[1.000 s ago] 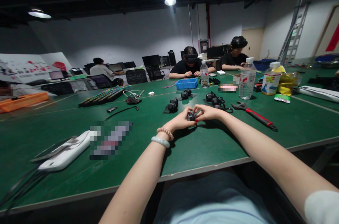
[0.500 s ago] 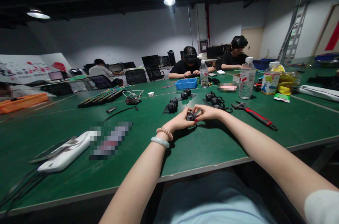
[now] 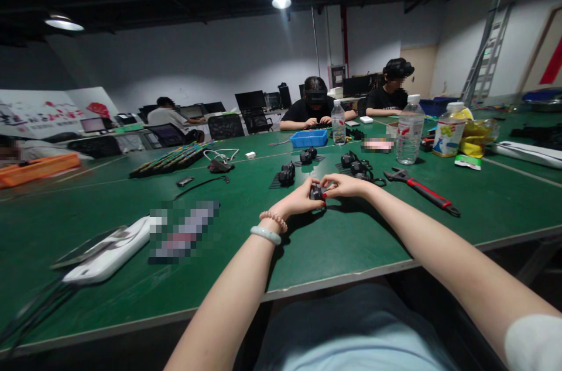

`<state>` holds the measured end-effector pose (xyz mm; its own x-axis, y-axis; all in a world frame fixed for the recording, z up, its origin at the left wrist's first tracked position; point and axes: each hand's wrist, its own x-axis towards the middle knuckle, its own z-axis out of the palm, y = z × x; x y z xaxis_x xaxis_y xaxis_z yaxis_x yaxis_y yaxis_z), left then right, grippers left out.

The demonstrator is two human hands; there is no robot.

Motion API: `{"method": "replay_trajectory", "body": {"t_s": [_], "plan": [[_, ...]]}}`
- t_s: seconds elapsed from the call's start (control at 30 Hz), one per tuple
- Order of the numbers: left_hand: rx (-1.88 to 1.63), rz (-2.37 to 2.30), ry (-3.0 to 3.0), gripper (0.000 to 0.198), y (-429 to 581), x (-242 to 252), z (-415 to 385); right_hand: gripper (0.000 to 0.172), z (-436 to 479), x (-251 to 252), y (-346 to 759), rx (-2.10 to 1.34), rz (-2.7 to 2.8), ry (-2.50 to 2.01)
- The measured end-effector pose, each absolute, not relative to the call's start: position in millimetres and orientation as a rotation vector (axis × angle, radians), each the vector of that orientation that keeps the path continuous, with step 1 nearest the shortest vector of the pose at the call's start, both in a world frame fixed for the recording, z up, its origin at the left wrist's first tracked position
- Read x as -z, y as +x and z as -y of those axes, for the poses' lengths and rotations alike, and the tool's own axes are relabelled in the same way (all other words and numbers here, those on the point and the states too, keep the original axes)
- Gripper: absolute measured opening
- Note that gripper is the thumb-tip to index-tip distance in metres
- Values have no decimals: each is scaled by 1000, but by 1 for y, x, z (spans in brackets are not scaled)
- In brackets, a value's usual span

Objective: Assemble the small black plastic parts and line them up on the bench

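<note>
A small black part (image 3: pixel 315 192), rounded and too small to name, is held just over the green table (image 3: pixel 351 248). My left hand (image 3: pixel 299 200) is closed around its left side, thumb in front. On its right side, my right hand (image 3: pixel 345 186) pinches at it with thumb and fingertips; the fingers hide much of it. Beyond my hands lie several similar black parts: one to the left (image 3: pixel 286 174), one farther back (image 3: pixel 308 155), and a cluster on the right (image 3: pixel 356 165). Thin black ribbed pieces lie beneath them.
An adjustable wrench (image 3: pixel 424 191) with red-black handle lies right. Behind it stand a water bottle (image 3: pixel 409 131) and a juice bottle (image 3: pixel 448 131). A blue tray (image 3: pixel 309 138) sits farther back. Left are a white device (image 3: pixel 109 251) with cables and a cable bundle (image 3: pixel 175 159). Co-workers sit across the table.
Both hands stay in nearly the same place, with the right fingers shifting slightly against the black part. A co-worker at the back right has moved a little.
</note>
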<state>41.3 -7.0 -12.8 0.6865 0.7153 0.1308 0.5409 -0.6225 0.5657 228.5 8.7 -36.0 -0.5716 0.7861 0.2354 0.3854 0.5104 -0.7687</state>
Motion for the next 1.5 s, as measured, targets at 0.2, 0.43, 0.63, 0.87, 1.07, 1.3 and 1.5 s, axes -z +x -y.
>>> {"method": "replay_trajectory", "body": {"t_s": [0.2, 0.43, 0.63, 0.87, 1.07, 1.3, 1.5], "plan": [[-467, -971, 2395, 52, 42, 12, 7, 32, -9, 35, 228, -944, 2183, -977], [-453, -982, 2402, 52, 42, 11, 9, 34, -4, 32, 227, -896, 2201, -1025], [-458, -977, 2399, 52, 41, 11, 8, 31, -4, 31, 227, -882, 2199, -1028], [-464, -980, 2388, 53, 43, 11, 9, 35, -4, 32, 229, -975, 2124, -942], [-484, -992, 2373, 55, 43, 11, 9, 43, -3, 34, 229, -1067, 2101, -834], [-491, -970, 2375, 52, 43, 10, 11, 38, -6, 36, 228, -1046, 2134, -812], [-483, -980, 2366, 52, 44, 10, 11, 38, -7, 37, 228, -1010, 2140, -855]]}}
